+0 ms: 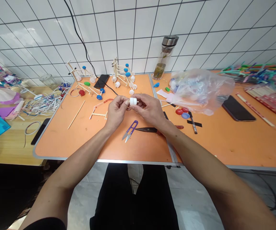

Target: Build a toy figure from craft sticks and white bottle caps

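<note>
A small white cap-like piece (133,101) is held up between both hands over the middle of the orange table (92,140). The fingers of my right hand (148,107) wrap round its right side. My left hand (117,110) is closed in a pinch at its left, on a thin pale stick end, mostly hidden by the fingers. Below the hands lie purple thread snips (130,131) with their blades apart, and a dark pointed tool (147,129) partly under my right forearm. A flat stick frame (99,114) rests left of my left hand.
Stick models with coloured caps (87,83) (127,74) stand at the back. A glass bottle (161,60), a plastic bag (200,89) and a phone (238,108) are to the right. Loose caps (185,115) lie beside a craft knife (193,123). Tangled white strings (44,103) lie left.
</note>
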